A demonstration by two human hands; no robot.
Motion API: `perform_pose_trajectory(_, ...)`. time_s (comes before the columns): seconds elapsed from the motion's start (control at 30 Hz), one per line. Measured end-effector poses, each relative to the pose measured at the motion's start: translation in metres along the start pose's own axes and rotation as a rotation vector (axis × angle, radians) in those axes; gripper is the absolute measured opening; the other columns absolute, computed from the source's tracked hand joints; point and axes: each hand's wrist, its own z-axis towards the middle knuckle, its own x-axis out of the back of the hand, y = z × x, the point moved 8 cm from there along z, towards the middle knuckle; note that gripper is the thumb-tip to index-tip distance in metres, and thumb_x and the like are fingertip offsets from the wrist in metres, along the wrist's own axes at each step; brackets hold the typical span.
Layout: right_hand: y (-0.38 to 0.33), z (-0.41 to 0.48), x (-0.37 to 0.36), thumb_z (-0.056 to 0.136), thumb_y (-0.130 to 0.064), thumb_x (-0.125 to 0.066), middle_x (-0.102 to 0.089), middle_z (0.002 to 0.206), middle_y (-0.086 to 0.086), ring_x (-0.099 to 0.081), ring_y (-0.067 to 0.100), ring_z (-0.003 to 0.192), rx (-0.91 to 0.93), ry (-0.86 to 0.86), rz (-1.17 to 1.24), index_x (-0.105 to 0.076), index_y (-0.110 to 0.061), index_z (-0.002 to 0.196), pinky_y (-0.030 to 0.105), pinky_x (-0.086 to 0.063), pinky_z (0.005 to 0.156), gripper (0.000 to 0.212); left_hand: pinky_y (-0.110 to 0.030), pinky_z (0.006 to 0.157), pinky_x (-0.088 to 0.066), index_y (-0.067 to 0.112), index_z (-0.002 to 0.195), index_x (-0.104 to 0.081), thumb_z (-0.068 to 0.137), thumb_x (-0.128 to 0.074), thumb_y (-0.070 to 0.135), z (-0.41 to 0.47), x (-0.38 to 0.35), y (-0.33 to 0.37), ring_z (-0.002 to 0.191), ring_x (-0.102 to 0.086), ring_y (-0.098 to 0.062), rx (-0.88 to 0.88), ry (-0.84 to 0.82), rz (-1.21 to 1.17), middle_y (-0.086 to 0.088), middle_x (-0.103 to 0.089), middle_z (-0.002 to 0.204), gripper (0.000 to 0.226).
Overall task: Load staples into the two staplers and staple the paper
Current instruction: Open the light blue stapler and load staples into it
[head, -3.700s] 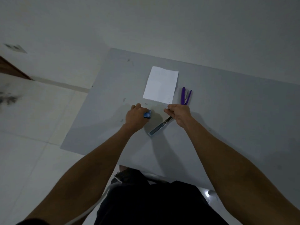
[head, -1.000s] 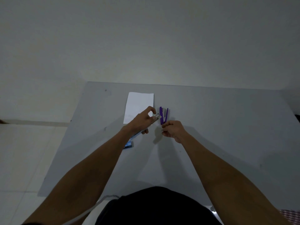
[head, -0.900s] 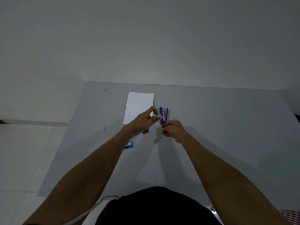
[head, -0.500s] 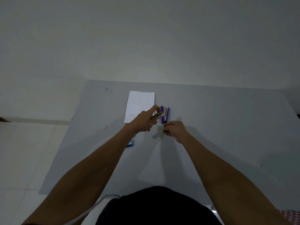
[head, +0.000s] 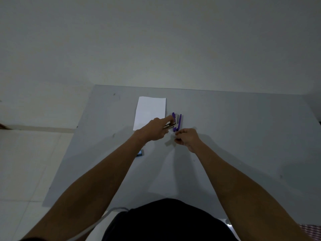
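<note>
Both forearms are reaching fwd over the table (head: 243,129), hands meeting near its middle. The left hand (head: 154,129) is sitting knuckles-up w/ index finger stretched fwd; its grip is closing round a slim metallic stapler (head: 169,126), which is poking out to the right & angling up toward the purple stapler (head: 177,121). The right hand (head: 187,138) is curling just beside it, fingertips pinching together at approx. the near end of the purple stapler; grip is pinched closed, but what's in it is too small to tell. The purple stapler is lying open on the table, its two arms splaying in a narrow V pointing away from the person. The white paper (head: 150,110) is lying flat just left of it, partly behind the left hand. A small blue staple box (head: 140,153) is peeking out beside the left forearm, nearer the person. The table is plain grey w/ a few scuffs, sitting against a bare pale wall; pale floor tiles are showing to the left. Lighting is dim.
</note>
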Motion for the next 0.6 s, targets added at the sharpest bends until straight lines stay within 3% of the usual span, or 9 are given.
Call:
perform_pose_trajectory(0.17, 0.001, -0.001, 0.000, 0.083, 0.005, -0.066, -0.064, 0.100, 0.019, -0.065, 0.028, 0.089, 0.024, 0.007, -0.083, -0.066, -0.006, 0.076, 0.033, -0.058, 0.076, 0.012, -0.030, 0.067, -0.042, 0.017, 0.120, -0.047, 0.090, -0.058, 0.010, 0.000, -0.004, -0.002, 0.073, -0.054, -0.023, -0.002, -0.034, 0.009, -0.015, -0.065, 0.099, 0.033)
perform_pose_trajectory(0.3, 0.003, -0.003, -0.001, 0.082, 0.007, -0.064, -0.065, 0.094, 0.018, -0.066, 0.027, 0.085, 0.070, 0.023, -0.218, -0.069, -0.001, 0.083, 0.032, -0.059, 0.075, 0.010, -0.031, 0.066, -0.040, 0.015, 0.118, -0.045, 0.091, -0.058, 0.010, -0.003, -0.005, -0.004, 0.072, -0.050, -0.023, 0.011, -0.048, 0.026, -0.010, -0.061, 0.095, 0.030)
perform_pose_trajectory(0.43, 0.011, -0.003, -0.006, 0.079, 0.008, -0.064, -0.067, 0.088, 0.013, -0.068, 0.032, 0.088, 0.130, 0.030, -0.388, -0.072, -0.005, 0.081, 0.043, -0.059, 0.081, 0.015, -0.037, 0.069, -0.048, 0.014, 0.114, -0.046, 0.091, -0.059, 0.012, -0.007, -0.006, -0.009, 0.075, -0.055, -0.026, 0.018, -0.042, 0.019, -0.013, -0.063, 0.100, 0.027)
perform_pose_trajectory(0.6, 0.024, -0.007, -0.017, 0.075, 0.006, -0.067, -0.070, 0.098, 0.014, -0.067, 0.030, 0.092, 0.198, 0.026, -0.551, -0.073, -0.003, 0.085, 0.043, -0.057, 0.085, 0.016, -0.032, 0.064, -0.043, 0.013, 0.109, -0.046, 0.091, -0.060, 0.013, -0.015, -0.013, -0.015, 0.070, -0.052, -0.024, 0.042, -0.027, -0.018, -0.009, -0.058, 0.088, 0.023)
